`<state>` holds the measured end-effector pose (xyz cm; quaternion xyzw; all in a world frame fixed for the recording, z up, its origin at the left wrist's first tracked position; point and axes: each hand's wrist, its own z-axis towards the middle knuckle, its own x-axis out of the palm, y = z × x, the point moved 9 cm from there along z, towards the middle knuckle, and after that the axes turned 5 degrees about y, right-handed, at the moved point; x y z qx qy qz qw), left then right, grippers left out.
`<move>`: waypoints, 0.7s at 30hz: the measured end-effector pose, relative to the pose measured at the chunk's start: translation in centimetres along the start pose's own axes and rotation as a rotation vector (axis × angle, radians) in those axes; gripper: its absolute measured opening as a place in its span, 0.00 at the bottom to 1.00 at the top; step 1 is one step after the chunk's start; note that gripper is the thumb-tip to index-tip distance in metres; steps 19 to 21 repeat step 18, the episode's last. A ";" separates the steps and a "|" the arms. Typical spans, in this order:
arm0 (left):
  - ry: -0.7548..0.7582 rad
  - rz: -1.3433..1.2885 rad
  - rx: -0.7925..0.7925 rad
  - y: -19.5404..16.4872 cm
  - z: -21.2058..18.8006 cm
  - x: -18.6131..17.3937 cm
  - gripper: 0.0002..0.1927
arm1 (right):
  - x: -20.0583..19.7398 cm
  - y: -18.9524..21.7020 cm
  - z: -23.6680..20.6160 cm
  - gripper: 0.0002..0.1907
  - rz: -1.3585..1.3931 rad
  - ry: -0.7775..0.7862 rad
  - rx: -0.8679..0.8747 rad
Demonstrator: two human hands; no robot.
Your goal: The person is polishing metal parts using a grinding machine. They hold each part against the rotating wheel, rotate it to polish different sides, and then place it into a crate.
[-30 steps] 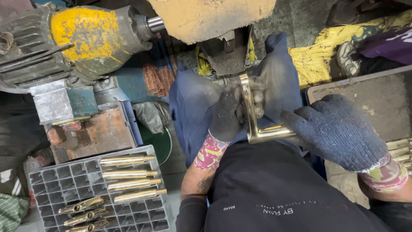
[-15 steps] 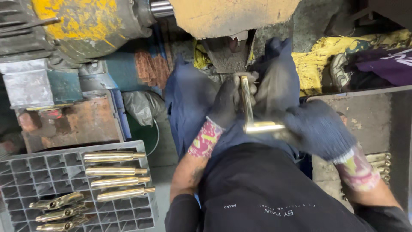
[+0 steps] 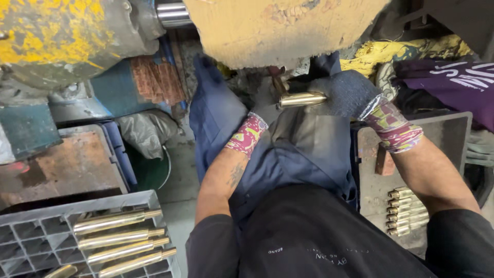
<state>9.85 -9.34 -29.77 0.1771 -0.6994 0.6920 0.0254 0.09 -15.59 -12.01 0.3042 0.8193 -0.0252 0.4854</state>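
You've got both gloved hands up on that brass handle — your right hand is wrapped snug around the shiny end of it, and your left hand is tucked in on the other side, mostly hidden, so I can't really tell how tight it's closed, just that it's against the piece. The handle sits right under the big buffing wheel, pressed up to or just shy of its fuzzy edge; hard to call contact from here. Progress-wise, looks like you're somewhere in the middle of a batch: four long brass handles lie in the grey plastic crate at your left, plus a couple more poking in at the bottom, and a row of short brass pieces sits on the metal tray at your right. Which pile is finished — can't say, they all look shiny.
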 end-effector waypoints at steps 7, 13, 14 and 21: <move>-0.061 0.815 -0.003 -0.8 1.5 -0.8 0.21 | -0.6 -1.7 2.9 0.32 0.070 0.083 -0.005; -0.130 0.478 -0.033 1.0 1.2 -2.1 0.29 | -0.3 -1.5 5.4 0.31 0.117 0.149 0.007; -0.147 0.343 -0.041 1.3 1.3 -2.0 0.27 | -0.3 -1.5 5.3 0.30 0.127 0.160 0.018; -0.096 0.350 -0.133 -0.1 1.2 -0.8 0.24 | -1.0 -0.3 4.7 0.31 0.159 0.137 0.052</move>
